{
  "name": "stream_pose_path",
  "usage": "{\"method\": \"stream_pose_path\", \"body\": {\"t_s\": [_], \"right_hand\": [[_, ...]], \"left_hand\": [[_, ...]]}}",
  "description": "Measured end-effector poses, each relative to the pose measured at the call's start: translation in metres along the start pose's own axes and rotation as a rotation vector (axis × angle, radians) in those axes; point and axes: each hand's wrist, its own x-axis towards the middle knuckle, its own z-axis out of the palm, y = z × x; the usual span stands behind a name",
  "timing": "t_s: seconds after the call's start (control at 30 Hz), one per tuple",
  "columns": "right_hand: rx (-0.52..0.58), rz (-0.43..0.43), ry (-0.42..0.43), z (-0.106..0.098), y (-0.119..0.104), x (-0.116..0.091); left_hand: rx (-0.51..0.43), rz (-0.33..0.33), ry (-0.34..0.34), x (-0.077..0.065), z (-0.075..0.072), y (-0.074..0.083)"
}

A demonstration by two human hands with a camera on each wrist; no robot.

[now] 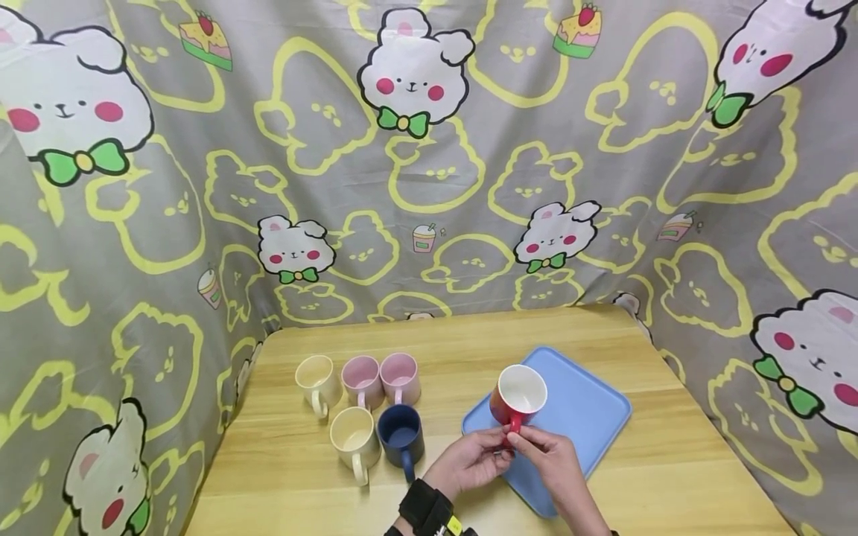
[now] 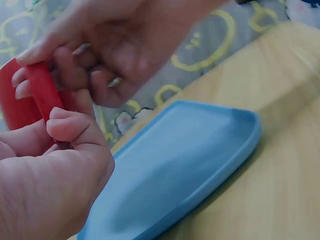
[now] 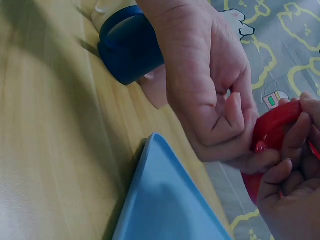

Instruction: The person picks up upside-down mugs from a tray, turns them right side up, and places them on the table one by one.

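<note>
A red mug (image 1: 522,392) with a white inside is held over the blue tray (image 1: 590,417), its mouth up and its handle toward me. My left hand (image 1: 465,463) pinches the lower part of the handle between thumb and fingers. On the same handle, higher up, my right hand (image 1: 553,455) has its thumb on top and its fingers curled round. In the left wrist view the red handle (image 2: 44,90) shows between both hands. Fingers cover part of the red mug (image 3: 274,122) in the right wrist view.
Left of the tray, on the wooden table (image 1: 268,461), stand a navy mug (image 1: 401,432), two pink mugs (image 1: 362,381) and two cream mugs (image 1: 354,435), close together. A patterned grey cloth (image 1: 436,179) hangs behind and along both sides.
</note>
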Motion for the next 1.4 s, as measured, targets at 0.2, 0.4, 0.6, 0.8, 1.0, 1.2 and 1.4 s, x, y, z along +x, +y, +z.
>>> {"method": "stream_pose_path", "body": {"t_s": [0.2,0.4,0.6,0.8,1.0,1.2,1.4], "right_hand": [[-0.023,0.008,-0.002,0.005,-0.001,-0.004],[-0.025,0.0,-0.036,0.004,-0.001,-0.007],[-0.016,-0.017,-0.057,0.0,0.0,-0.009],[-0.026,-0.018,-0.079,0.001,0.003,-0.012],[-0.019,-0.014,-0.114,0.003,0.002,-0.017],[0.016,-0.123,-0.269,0.007,0.0,-0.017],[0.019,-0.224,-0.439,0.012,-0.002,-0.017]], "left_hand": [[0.124,0.07,0.052,-0.003,-0.001,-0.005],[0.877,0.205,0.343,-0.02,0.013,0.004],[1.517,0.412,0.541,-0.042,0.036,0.025],[1.986,0.636,0.852,-0.06,0.047,0.037],[1.972,0.738,0.989,-0.077,0.041,0.054],[1.908,0.79,1.081,-0.093,0.027,0.068],[1.903,0.851,1.145,-0.107,0.015,0.077]]}}
